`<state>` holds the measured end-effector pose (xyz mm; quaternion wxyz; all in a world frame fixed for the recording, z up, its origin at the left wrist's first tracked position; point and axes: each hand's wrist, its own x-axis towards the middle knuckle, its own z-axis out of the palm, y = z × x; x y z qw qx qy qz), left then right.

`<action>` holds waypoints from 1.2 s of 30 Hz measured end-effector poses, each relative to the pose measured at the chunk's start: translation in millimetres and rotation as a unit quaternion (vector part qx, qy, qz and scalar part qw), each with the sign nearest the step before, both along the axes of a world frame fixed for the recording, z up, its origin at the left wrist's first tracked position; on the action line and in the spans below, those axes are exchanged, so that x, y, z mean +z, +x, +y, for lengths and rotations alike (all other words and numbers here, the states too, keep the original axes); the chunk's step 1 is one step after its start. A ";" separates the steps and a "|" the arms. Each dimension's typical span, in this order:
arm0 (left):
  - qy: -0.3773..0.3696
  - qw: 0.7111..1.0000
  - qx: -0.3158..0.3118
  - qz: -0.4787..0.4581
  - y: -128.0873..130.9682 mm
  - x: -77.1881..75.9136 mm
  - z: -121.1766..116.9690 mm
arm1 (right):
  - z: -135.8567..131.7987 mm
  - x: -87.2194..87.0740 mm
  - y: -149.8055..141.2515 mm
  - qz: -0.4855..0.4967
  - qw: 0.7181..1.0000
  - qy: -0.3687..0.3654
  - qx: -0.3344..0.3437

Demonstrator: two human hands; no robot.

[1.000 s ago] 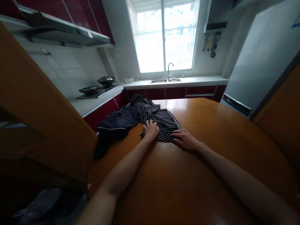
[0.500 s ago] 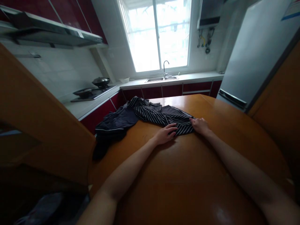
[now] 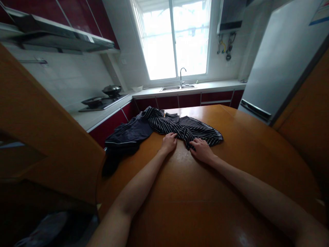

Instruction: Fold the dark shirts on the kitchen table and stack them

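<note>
A black-and-white striped shirt [image 3: 197,127] lies rumpled across the wooden table [image 3: 180,192]. My left hand [image 3: 169,142] is closed at its near edge, with the fingertips pinching the cloth. To the right, my right hand [image 3: 202,150] has its fingers curled on a bunched part of the same shirt. The shirt's right end spreads past that hand, lying loose on the wood. Against the shirt's left end rests a pile of dark clothing [image 3: 131,132] with a thin white stripe, hanging partly over the table's left edge.
Beyond the table stand a counter with a sink [image 3: 177,88] and a faucet [image 3: 181,76]. A stove with a lidded pan [image 3: 111,90] is at the left, a fridge [image 3: 285,61] at the right. A wooden panel [image 3: 51,116] rises close on the left.
Both hands have moved left along the shirt. My right hand has let go of its right end, which now lies spread out, and has taken a nearer part.
</note>
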<state>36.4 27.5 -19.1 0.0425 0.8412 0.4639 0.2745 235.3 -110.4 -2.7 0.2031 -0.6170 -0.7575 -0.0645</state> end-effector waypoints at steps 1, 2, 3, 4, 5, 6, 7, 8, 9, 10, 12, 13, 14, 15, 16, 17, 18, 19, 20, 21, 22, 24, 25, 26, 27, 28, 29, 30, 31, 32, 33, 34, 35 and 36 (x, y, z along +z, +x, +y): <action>-0.002 1.000 -0.003 0.000 1.0 -0.7 -0.4 | 0.2 0.5 -1.6 -0.011 1.000 -0.021 -0.009; -0.004 1.000 -0.007 -0.001 2.1 -1.0 -0.8 | 1.5 1.1 0.6 -0.019 0.999 -0.036 -0.022; -0.005 1.000 -0.011 -0.003 3.2 -1.1 -1.1 | 3.7 1.8 6.3 -0.023 0.998 -0.047 -0.041; -0.005 1.000 -0.014 -0.005 4.0 -1.0 -1.1 | 6.6 2.4 15.1 -0.024 0.996 -0.054 -0.066; -0.005 1.000 -0.016 -0.009 4.5 -0.8 -0.9 | 10.1 2.9 26.5 -0.022 0.993 -0.059 -0.096; -0.005 1.000 -0.016 -0.012 4.7 -0.5 -0.4 | 13.7 3.2 39.8 -0.018 0.989 -0.065 -0.128; -0.005 1.000 -0.016 -0.016 4.7 -0.2 0.1 | 17.1 3.3 54.5 -0.014 0.984 -0.071 -0.162; -0.004 1.000 -0.015 -0.020 4.5 0.3 0.6 | 20.2 3.3 69.8 -0.009 0.979 -0.075 -0.192; -0.003 1.000 -0.014 -0.023 4.2 0.7 0.9 | 22.6 3.1 85.3 -0.003 0.973 -0.077 -0.220; -0.001 1.000 -0.012 -0.026 3.8 1.2 1.2 | 24.2 2.6 100.4 0.003 0.966 -0.079 -0.247; 0.003 0.999 -0.007 -0.032 3.1 2.4 1.1 | 24.9 0.6 127.8 0.016 0.949 -0.080 -0.305; 0.006 0.999 -0.002 -0.035 2.8 3.0 1.0 | 24.3 -1.2 139.3 0.021 0.940 -0.080 -0.332; 0.009 0.999 0.004 -0.038 2.6 3.5 0.7 | 23.4 -3.4 148.8 0.025 0.930 -0.077 -0.359; 0.011 0.999 0.011 -0.040 2.5 4.0 0.5 | 22.5 -5.9 155.9 0.032 0.920 -0.067 -0.386; 0.013 0.999 0.018 -0.043 2.5 4.4 0.3 | 21.9 -8.7 160.5 0.042 0.911 -0.049 -0.408; 0.016 0.999 0.025 -0.044 2.7 4.7 0.2 | 21.8 -11.5 162.1 0.054 0.905 -0.022 -0.421; 0.018 0.998 0.032 -0.046 3.1 5.0 0.1 | 22.4 -14.1 160.7 0.066 0.903 0.010 -0.424; 0.021 0.998 0.038 -0.048 3.5 5.3 0.2 | 23.7 -16.5 156.2 0.077 0.907 0.042 -0.411; 0.025 0.997 0.045 -0.049 3.8 5.6 0.5 | 25.6 -18.6 149.1 0.083 0.917 0.069 -0.383; 0.030 0.997 0.053 -0.051 3.9 6.1 1.2 | 28.0 -20.5 139.7 0.083 0.932 0.084 -0.344; 0.035 0.996 0.061 -0.054 3.5 6.7 2.3 | 30.6 -22.3 128.9 0.078 0.947 0.086 -0.300; 0.045 0.994 0.080 -0.059 0.5 8.3 6.3 | 35.7 -26.0 107.0 0.064 0.971 0.059 -0.222; 0.048 0.992 0.096 -0.060 -2.4 9.2 9.2 | 37.9 -28.0 97.9 0.057 0.978 0.034 -0.195; 0.048 0.990 0.117 -0.060 -6.3 10.0 12.7 | 39.7 -30.0 91.1 0.052 0.982 0.004 -0.182; 0.045 0.987 0.140 -0.057 -10.9 10.8 16.7 | 41.2 -31.9 87.3 0.050 0.982 -0.025 -0.181; 0.039 0.984 0.162 -0.054 -16.0 11.4 20.9 | 42.3 -33.6 86.5 0.054 0.979 -0.052 -0.191; 0.031 0.982 0.181 -0.050 -21.2 11.9 25.4 | 43.1 -35.2 88.4 0.061 0.974 -0.074 -0.207; 0.023 0.980 0.192 -0.046 -26.3 12.1 29.9 | 43.6 -36.5 92.4 0.070 0.968 -0.089 -0.225; 0.015 0.980 0.196 -0.043 -30.6 12.3 34.4 | 43.9 -37.7 97.6 0.079 0.962 -0.098 -0.241; 0.008 0.980 0.196 -0.039 -34.1 12.4 38.7 | 44.0 -38.6 103.1 0.085 0.959 -0.101 -0.251; 0.002 0.980 0.195 -0.035 -36.6 12.4 42.9 | 43.9 -39.4 108.1 0.089 0.958 -0.099 -0.255; -0.004 0.981 0.193 -0.030 -38.1 12.5 46.9 | 43.6 -40.1 111.9 0.090 0.958 -0.095 -0.255; -0.010 0.981 0.191 -0.026 -38.6 12.5 50.6 | 43.2 -40.5 114.3 0.089 0.959 -0.089 -0.255; -0.015 0.982 0.189 -0.022 -38.4 12.5 54.0 | 42.5 -40.8 115.2 0.088 0.960 -0.080 -0.254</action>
